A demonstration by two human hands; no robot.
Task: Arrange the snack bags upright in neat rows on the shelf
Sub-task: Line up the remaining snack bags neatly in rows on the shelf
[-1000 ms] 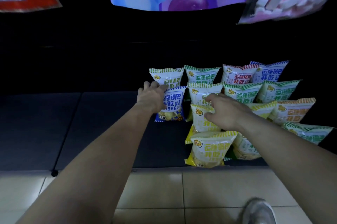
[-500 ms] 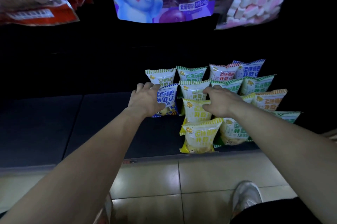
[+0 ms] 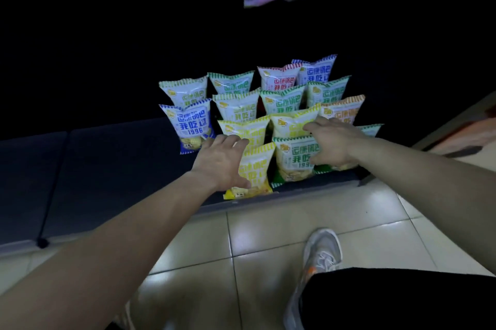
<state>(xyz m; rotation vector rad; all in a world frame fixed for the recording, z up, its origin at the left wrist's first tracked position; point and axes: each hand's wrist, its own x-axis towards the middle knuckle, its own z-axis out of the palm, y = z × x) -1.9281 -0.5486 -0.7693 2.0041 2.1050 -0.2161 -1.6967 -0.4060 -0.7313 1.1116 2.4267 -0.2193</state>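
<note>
Head view, dim light. Clock directions are read on the frame.

- 9 o'clock: dark shelf [image 3: 107,163], its bare deck running to the left edge.
- Just left of centre: blue-trimmed bag [image 3: 188,125], upright, at the left end of the snack bags [image 3: 236,112]. These stand in staggered rows from centre toward 2 o'clock, on the right part of the shelf.
- Centre: left hand [image 3: 222,160]. Its fingers are nearly straight and pointing to 1 o'clock, laid on the upper left of the front yellow bag [image 3: 257,168]. The thumb is spread across the bag's lower face. No curl round the bag seen. The bag stands at the shelf's front lip, tilted slightly.
- Just right of it: green-trimmed bag [image 3: 292,157], upright.
- 3 o'clock of centre: right hand [image 3: 332,141], splayed wide. Its fingers reach to 9 o'clock over the second yellow bag [image 3: 290,123]; the thumb hangs down on the green-trimmed bag's face. Contact is flat, not a pinch.
- Behind the right hand: orange-trimmed bag [image 3: 346,109], upright.
- 5 o'clock: grey shoe [image 3: 322,251] on the tiled floor [image 3: 268,227].
</note>
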